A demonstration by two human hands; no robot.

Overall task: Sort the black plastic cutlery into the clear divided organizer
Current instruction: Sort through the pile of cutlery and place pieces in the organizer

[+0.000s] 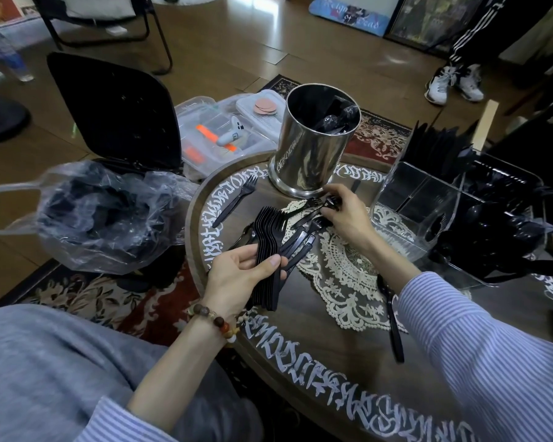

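L hand (237, 271) grip clenched round nested stack of black forks (268, 247), tines up, over round tabletop (348, 355); R hand (345, 215) pinching loose fork (328, 204) nr steel canister (313, 145); clear organizer (428, 212) to R, w/ cutlery in far compartments.

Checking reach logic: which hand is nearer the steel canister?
Right. The right hand sits just in front of the steel canister base, pinching a fork head. The left hand is farther back toward the person, holding a stack of forks.
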